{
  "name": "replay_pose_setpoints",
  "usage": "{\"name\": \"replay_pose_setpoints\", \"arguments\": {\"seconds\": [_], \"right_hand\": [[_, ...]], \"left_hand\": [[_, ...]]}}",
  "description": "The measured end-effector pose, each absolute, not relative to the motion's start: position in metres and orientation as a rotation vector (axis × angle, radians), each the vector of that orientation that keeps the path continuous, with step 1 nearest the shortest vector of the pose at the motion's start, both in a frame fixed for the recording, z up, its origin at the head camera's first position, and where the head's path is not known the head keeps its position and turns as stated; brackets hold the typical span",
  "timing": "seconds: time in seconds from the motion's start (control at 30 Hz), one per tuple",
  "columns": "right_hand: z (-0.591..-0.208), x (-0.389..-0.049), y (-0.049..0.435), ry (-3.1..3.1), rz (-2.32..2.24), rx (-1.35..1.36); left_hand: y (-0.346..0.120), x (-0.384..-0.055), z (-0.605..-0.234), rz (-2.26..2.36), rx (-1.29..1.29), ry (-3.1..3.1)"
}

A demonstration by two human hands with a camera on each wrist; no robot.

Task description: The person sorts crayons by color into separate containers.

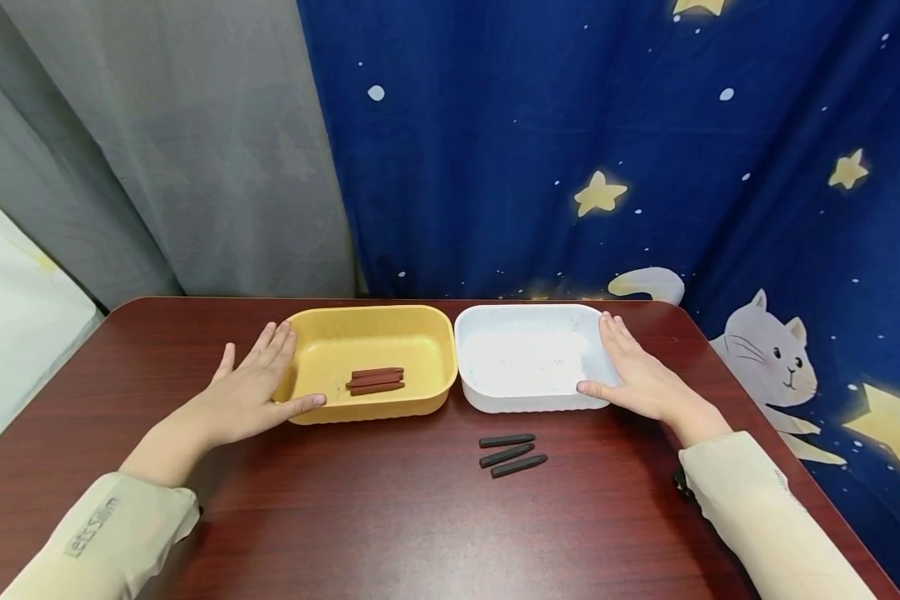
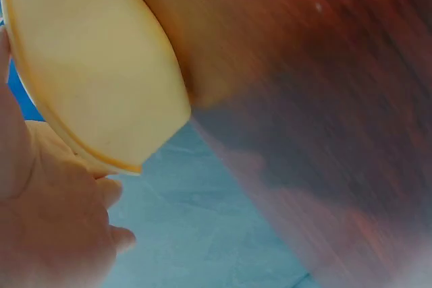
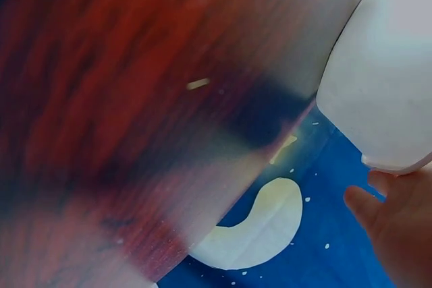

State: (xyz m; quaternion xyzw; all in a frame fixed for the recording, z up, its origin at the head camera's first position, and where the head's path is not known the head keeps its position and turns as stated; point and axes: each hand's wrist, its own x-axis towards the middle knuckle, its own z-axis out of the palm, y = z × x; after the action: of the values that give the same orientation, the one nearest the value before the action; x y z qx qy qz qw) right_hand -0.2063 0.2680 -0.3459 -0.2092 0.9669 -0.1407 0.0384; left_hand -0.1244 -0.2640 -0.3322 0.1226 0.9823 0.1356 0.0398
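- Three brown crayons (image 1: 376, 380) are set inside the yellow tub (image 1: 375, 410); that part seems done.
- Three black crayons (image 1: 506, 455) are left on the bench (image 1: 360, 517), in front of the white tub (image 1: 532, 402); their part seems not yet done.
- The yellow tub is touched by the left grip (image 1: 249, 393), the white tub by the right grip (image 1: 640, 377); fingers are straight, and nothing is pinched.

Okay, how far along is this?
Done, apparently: brown crayon-like sticks lie in the yellow oblong tray. In hand: the left hand touches it; the right hand touches the white oblong tray. Seemingly remaining: three black crayon-like sticks, loose on the glossy reddish table.
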Motion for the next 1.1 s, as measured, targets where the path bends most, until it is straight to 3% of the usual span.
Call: {"name": "replay_pose_setpoints", "arguments": {"seconds": [0.37, 0.73, 1.1], "right_hand": [[-0.348, -0.206, 0.27, 2.957, -0.42, -0.574], [-0.349, -0.207, 0.269, 2.955, -0.459, -0.582], [-0.348, -0.205, 0.267, 2.957, -0.487, -0.581]], "left_hand": [[-0.24, -0.122, -0.331, 0.536, 0.595, 3.061], [-0.19, -0.129, -0.329, 0.592, 1.081, 3.107], [-0.136, -0.119, -0.319, 0.662, 1.275, 3.066]]}}
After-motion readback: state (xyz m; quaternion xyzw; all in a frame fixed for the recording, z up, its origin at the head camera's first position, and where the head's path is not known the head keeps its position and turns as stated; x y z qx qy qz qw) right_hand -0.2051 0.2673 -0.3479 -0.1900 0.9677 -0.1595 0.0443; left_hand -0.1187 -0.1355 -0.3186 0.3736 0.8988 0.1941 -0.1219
